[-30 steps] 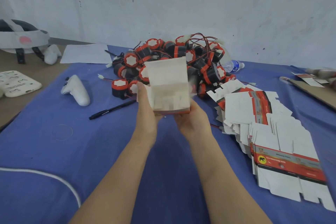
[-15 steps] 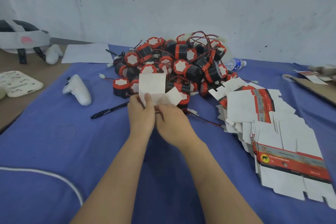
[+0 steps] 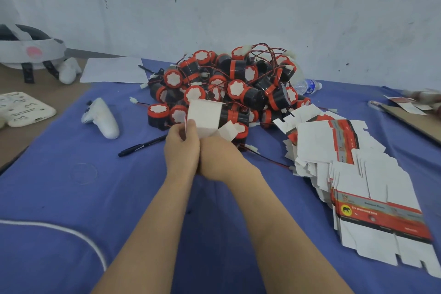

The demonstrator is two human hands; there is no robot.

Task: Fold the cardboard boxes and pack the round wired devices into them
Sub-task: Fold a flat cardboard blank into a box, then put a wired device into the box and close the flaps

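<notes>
I hold a small white cardboard box (image 3: 204,116) in front of me over the blue cloth, its flaps sticking up and to the right. My left hand (image 3: 182,148) grips its left side, thumb on the flap. My right hand (image 3: 220,157) holds the box from below and the right; most of the box is hidden behind both hands. Just behind lies a heap of round black-and-red wired devices (image 3: 229,88). A stack of flat unfolded boxes (image 3: 353,174) spreads out on the right.
A black pen (image 3: 143,145) and a white controller (image 3: 102,118) lie left of my hands. A headset (image 3: 28,52), a white pad (image 3: 26,108) and a paper sheet (image 3: 114,70) sit far left. A water bottle (image 3: 307,85) lies behind the heap. A white cable (image 3: 71,234) runs near left.
The box came down from an upright, open position into my closed-together hands. My hands moved toward each other and now touch, with the box flaps folded partway.
</notes>
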